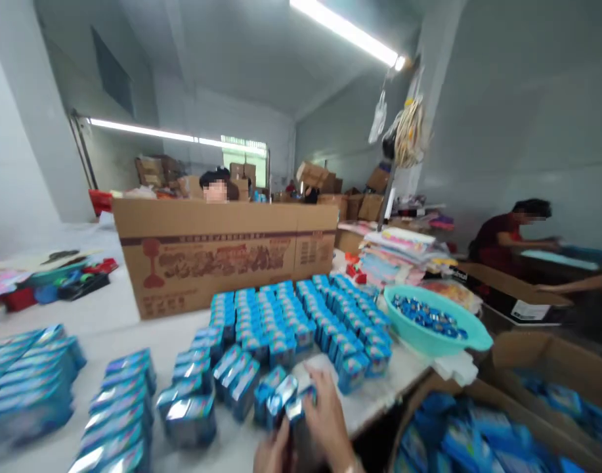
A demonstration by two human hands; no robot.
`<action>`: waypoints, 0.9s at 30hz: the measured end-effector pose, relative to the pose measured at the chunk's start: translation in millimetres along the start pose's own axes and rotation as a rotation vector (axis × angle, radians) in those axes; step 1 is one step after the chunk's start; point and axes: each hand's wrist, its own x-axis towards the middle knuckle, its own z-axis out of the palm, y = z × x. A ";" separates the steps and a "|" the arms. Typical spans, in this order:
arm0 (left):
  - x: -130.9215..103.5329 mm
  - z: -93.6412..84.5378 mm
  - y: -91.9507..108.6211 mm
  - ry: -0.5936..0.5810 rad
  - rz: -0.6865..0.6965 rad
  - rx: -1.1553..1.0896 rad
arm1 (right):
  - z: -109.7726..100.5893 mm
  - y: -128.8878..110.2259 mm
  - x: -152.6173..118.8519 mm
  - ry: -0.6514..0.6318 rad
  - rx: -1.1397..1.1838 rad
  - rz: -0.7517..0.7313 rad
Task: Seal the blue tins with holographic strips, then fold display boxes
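Note:
Near the table's front edge, my right hand (325,414) has its fingers closed around a small blue box (295,408). Just below it, my left hand (274,452) is at the lower side of the same box, its thumb pointing up and its other fingers partly hidden. Motion blurs both hands. Close by on the left are a few more small blue boxes (268,389), standing against one another. Beyond the hands, long rows of such boxes (276,322) fill the middle of the white table (177,332).
A large cardboard carton (226,253) stands behind the rows. To the right are a turquoise basin (404,335) of small shiny blue pieces and open cartons (541,351) with blue packs. More box rows (118,407) line the left. A person (502,230) works at the far right.

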 end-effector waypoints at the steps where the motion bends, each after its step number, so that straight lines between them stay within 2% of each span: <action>1: -4.3 -2.4 -2.6 0.002 -0.031 -0.004 | -3.7 -9.0 1.7 -0.001 0.049 0.005; 4: -13.6 -13.1 -11.4 -0.003 -0.037 -0.036 | -12.1 -12.8 12.4 0.036 0.206 0.103; 7: -23.7 -30.4 -17.2 -0.004 -0.019 0.012 | -30.8 11.2 12.6 0.126 0.244 0.253; 9: -33.9 -46.1 -18.4 -0.004 0.045 0.091 | -54.2 29.9 -2.1 0.197 0.250 0.329; 12: -48.1 -68.3 -19.7 0.036 0.348 0.390 | -91.0 52.6 -48.5 0.206 0.237 0.433; 15: -54.4 -75.3 -25.5 -0.031 0.728 0.764 | -107.2 69.4 -112.7 0.076 0.205 0.581; 18: -49.8 -62.6 -35.1 -0.263 0.977 1.028 | -96.0 87.2 -175.8 -0.165 0.171 0.768; 21: -33.7 -37.0 -43.4 -0.518 1.117 1.197 | -70.7 110.8 -223.5 -0.401 0.102 0.958; 24: -11.5 -9.3 -48.7 -0.714 1.156 1.342 | -50.1 135.5 -253.0 -0.560 -0.007 1.126; 27: 6.1 9.8 -51.2 -0.799 1.134 1.492 | -39.0 153.8 -265.7 -0.643 -0.130 1.215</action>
